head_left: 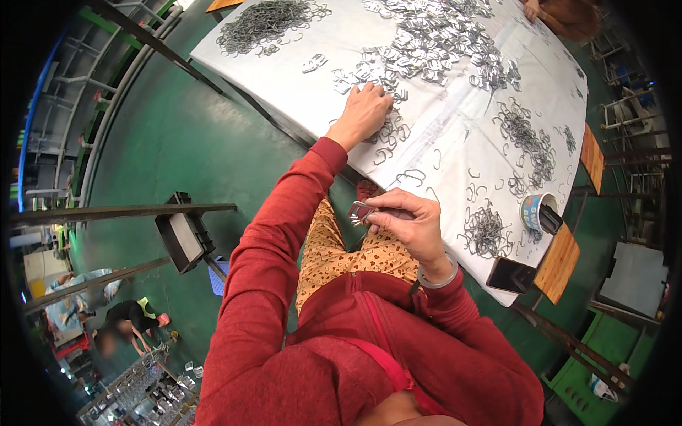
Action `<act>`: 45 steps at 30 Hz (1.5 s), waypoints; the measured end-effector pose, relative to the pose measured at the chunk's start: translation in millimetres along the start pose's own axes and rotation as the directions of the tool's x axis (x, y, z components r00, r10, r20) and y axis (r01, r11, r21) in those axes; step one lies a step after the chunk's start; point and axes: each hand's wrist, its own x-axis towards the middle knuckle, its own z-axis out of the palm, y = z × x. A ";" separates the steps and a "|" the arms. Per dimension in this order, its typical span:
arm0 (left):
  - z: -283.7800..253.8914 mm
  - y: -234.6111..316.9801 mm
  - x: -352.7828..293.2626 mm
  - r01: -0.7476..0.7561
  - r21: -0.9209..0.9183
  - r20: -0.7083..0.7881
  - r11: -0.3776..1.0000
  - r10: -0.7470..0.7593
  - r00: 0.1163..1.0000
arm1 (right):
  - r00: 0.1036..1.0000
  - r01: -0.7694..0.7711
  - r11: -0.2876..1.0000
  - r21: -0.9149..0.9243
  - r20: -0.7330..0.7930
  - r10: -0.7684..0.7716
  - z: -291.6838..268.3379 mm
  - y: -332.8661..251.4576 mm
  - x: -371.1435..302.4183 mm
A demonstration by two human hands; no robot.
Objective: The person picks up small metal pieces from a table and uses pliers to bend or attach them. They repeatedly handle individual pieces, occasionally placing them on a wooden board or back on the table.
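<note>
My left hand (366,113) reaches over the white-covered table (284,82), its fingers curled down at the edge of a pile of silvery metal clips (426,46). What its fingertips pinch, if anything, is hidden. Bent grey wire hooks (391,133) lie beside and under that hand. In front of my body and off the table's near edge, my right hand (412,224) pinches a small metal clip (360,211) between thumb and fingers. Thin wire-like ends show below the clip.
More wire hooks are heaped at the far left (266,25), with another heap on the right (526,142). A printed tub (540,213) and a black phone (511,275) sit near the right edge. Dark bars cross the left, by a black crate (185,234). Another person's hand (531,10) shows far right.
</note>
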 end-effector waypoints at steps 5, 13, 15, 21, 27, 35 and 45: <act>-15.5 -5.3 -15.1 0.180 -0.279 -0.131 0.943 -0.223 0.966 | 0.998 0.067 0.997 -0.034 0.017 -0.067 8.5 2.4 -3.5; -94.3 29.0 -84.3 0.322 -0.802 0.010 0.502 -0.529 0.849 | 0.998 -0.016 1.000 -0.016 -0.067 0.015 17.1 18.3 -2.6; -122.9 51.1 -101.9 0.299 -0.894 0.038 0.333 -0.610 0.791 | 0.996 0.010 1.000 0.021 -0.090 -0.009 18.6 19.8 0.1; -157.0 91.2 -143.2 0.190 -0.653 -0.179 0.733 -0.393 0.902 | 0.985 0.040 0.999 0.032 -0.172 -0.034 19.2 18.1 3.6; -141.4 98.0 -140.2 0.144 -0.558 -0.257 0.817 -0.335 0.906 | 0.982 0.119 0.992 -0.030 -0.143 -0.123 18.2 11.2 4.3; -133.3 89.3 -151.9 0.113 -0.764 -0.223 0.636 -0.423 0.878 | 0.977 0.113 0.948 -0.297 -0.138 -0.160 -56.8 -8.7 82.6; -137.9 89.8 -169.4 0.215 -0.733 -0.111 0.645 -0.426 0.898 | 0.938 0.104 0.224 -0.969 0.020 -0.347 -140.9 60.1 213.4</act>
